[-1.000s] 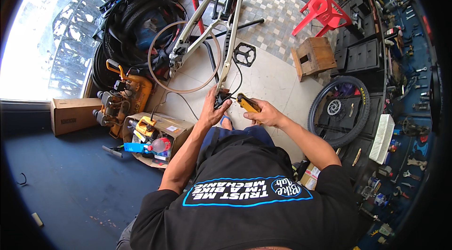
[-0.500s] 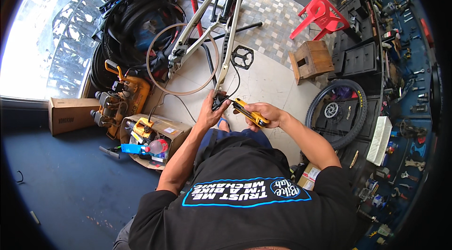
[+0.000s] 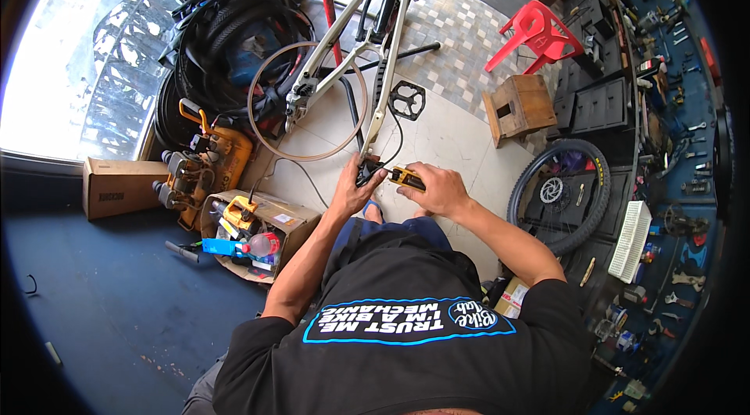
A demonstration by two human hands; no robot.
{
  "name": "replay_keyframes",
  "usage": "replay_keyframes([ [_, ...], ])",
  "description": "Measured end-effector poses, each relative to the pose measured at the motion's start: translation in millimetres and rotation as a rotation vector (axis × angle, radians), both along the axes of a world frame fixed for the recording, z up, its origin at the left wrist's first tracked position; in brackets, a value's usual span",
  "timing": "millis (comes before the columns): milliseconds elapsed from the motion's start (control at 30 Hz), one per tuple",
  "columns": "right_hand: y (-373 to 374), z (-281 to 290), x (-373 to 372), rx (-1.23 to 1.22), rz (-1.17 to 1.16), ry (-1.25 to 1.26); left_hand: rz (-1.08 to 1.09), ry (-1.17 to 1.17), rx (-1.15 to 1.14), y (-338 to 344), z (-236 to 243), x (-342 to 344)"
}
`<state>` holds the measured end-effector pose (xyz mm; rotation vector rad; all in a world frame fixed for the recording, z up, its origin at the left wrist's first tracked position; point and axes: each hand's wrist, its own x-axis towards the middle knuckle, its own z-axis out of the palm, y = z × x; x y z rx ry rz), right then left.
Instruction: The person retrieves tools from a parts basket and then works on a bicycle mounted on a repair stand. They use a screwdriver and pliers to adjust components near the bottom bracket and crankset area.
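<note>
A pale bicycle frame [image 3: 379, 114] hangs in front of me, with the rear end of one stay reaching down to my hands. My left hand [image 3: 348, 191] is closed around a small black bicycle part [image 3: 367, 172] at that end; the fingers hide most of it. A thin black cable [image 3: 400, 134] curves down to the same spot. In my right hand [image 3: 444, 191] is a yellow-and-black folding multi-tool [image 3: 406, 177], gripped at its body and pointed left at the black part. Whether its tip touches the part is too small to tell.
A black pedal [image 3: 408, 100] sticks out right of the frame. Left are a bare rim [image 3: 251, 114], a yellow compressor [image 3: 228, 161] and a cardboard box of odds and ends [image 3: 293, 220]. Right stand a wheel with tyre [image 3: 598, 208], a wooden stool [image 3: 527, 106] and a red chair [image 3: 539, 33].
My right hand has rolled over the multi-tool, turning it from a downward slant to nearly level. My left hand keeps its hold on the black part. The whole view has shifted slightly.
</note>
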<state>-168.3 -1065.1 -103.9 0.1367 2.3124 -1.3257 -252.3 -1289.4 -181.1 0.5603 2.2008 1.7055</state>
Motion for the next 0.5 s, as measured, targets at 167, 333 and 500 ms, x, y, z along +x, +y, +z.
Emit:
replay_keyframes([
  [167, 42.2, -36.0, -20.1, -0.801, -0.075, -0.653, -0.015, 0.064, 0.007, 1.0, -2.1, -1.4],
  [333, 28.2, -12.7, -19.8, -0.731, -0.108, -0.734, -0.013, 0.028, -0.004, -0.3, 4.5, -1.5],
  [500, 16.6, 4.0, -11.1, 0.266, 0.180, 0.127, -0.018, -0.012, -0.046, -1.5, 4.2, 0.4],
])
